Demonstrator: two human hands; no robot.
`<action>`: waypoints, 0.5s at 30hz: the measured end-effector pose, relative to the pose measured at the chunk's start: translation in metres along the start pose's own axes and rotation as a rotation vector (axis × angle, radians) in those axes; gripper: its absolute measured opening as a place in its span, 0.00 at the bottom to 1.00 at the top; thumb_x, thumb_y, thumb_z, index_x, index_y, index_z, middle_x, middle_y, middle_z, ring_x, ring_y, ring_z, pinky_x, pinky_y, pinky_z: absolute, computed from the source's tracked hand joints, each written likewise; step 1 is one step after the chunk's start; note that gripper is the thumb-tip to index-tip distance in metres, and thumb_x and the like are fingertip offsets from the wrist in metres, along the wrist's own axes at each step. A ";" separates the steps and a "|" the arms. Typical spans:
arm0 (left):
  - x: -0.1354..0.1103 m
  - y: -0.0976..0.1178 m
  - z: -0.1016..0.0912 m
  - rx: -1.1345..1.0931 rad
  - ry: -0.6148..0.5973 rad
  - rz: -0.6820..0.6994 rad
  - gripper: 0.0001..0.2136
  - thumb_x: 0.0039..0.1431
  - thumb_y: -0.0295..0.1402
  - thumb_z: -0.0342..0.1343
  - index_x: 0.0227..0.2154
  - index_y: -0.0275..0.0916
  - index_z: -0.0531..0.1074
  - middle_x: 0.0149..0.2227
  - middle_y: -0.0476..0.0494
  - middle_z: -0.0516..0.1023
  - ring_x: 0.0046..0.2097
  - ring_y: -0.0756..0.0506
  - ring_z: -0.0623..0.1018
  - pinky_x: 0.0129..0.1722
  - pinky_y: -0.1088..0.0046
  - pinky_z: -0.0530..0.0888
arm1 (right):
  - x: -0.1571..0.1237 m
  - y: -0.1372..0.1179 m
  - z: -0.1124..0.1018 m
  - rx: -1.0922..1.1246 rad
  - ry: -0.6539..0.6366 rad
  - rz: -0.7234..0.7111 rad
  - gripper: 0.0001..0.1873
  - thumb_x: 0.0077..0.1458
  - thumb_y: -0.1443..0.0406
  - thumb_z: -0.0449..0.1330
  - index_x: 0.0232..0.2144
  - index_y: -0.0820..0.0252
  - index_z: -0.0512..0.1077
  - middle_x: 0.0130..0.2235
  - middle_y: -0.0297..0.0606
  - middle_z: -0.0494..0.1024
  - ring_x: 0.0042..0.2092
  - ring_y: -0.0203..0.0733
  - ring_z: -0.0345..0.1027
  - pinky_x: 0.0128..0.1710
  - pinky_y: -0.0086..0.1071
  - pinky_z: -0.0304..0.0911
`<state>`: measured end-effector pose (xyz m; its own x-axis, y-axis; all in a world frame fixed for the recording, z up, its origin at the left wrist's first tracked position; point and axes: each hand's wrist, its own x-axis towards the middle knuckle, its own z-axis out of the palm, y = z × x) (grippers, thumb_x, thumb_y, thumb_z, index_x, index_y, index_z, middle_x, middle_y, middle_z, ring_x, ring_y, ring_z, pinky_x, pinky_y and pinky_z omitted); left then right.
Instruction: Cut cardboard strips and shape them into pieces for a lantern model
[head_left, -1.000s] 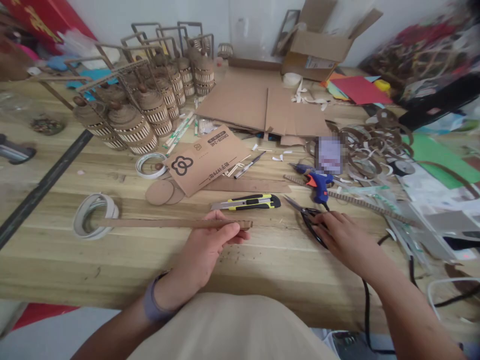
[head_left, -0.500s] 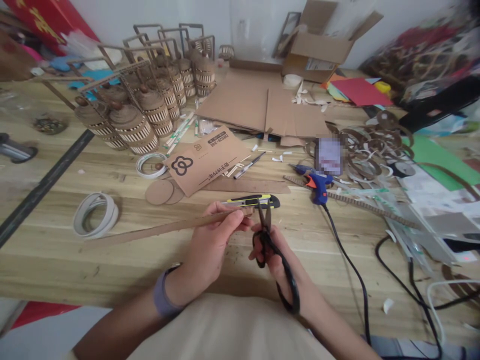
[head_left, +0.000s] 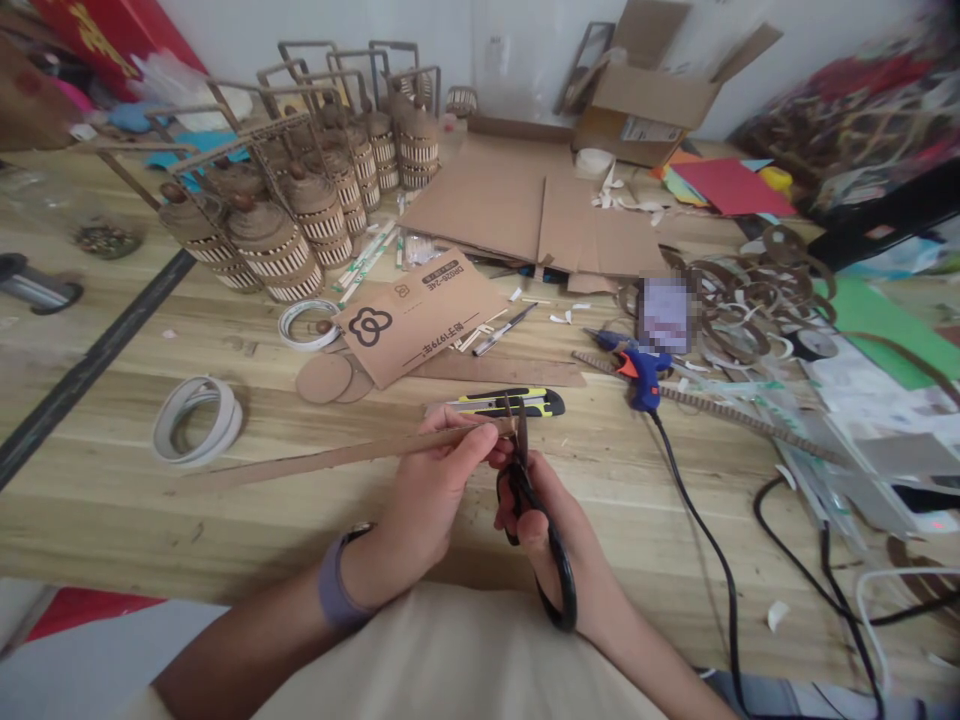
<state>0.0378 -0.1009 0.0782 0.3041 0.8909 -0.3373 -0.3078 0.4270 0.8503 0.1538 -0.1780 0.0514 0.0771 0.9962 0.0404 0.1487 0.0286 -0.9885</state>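
Observation:
A long, narrow cardboard strip (head_left: 337, 456) is pinched near its right end by my left hand (head_left: 427, 490); its far end reaches left, low over the table. My right hand (head_left: 559, 520) grips black-handled scissors (head_left: 556, 570), thumb and fingers in the loops. Their blades point away from me and straddle the strip's right tip, slightly apart. Just beyond my hands lies a yellow and black utility knife (head_left: 536, 402). A flat cardboard piece with printing (head_left: 427, 320) rests past it, beside cardboard discs (head_left: 324, 378).
Several lantern-like cardboard models (head_left: 274, 250) stand at the back left. To the right lies a blue glue gun (head_left: 643, 375) with its black cable (head_left: 697, 510) trailing toward me. White tape rolls (head_left: 196, 420) sit on the left, curled cardboard strips (head_left: 720, 310) on the right.
The scissors have moved left onto the strip's right end, and their blades have come closer together. My left hand still pinches the strip. The view has shifted slightly.

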 end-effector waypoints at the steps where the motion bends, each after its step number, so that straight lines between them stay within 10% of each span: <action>1: 0.000 0.000 0.000 0.004 -0.003 0.003 0.08 0.51 0.35 0.63 0.26 0.40 0.70 0.28 0.52 0.74 0.32 0.48 0.77 0.38 0.69 0.74 | 0.000 0.000 0.000 -0.003 0.002 -0.003 0.33 0.59 0.38 0.48 0.51 0.56 0.66 0.29 0.32 0.64 0.27 0.38 0.59 0.27 0.33 0.63; 15: -0.002 -0.006 0.005 -0.047 -0.044 -0.005 0.07 0.51 0.34 0.64 0.26 0.40 0.70 0.27 0.52 0.75 0.32 0.49 0.77 0.37 0.70 0.75 | -0.007 0.001 -0.002 -0.100 0.087 0.046 0.36 0.56 0.36 0.48 0.48 0.56 0.71 0.21 0.29 0.62 0.22 0.38 0.60 0.23 0.32 0.61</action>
<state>0.0434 -0.1060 0.0761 0.3448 0.8815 -0.3227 -0.3482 0.4394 0.8281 0.1551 -0.1848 0.0507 0.1710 0.9852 0.0119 0.2399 -0.0299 -0.9703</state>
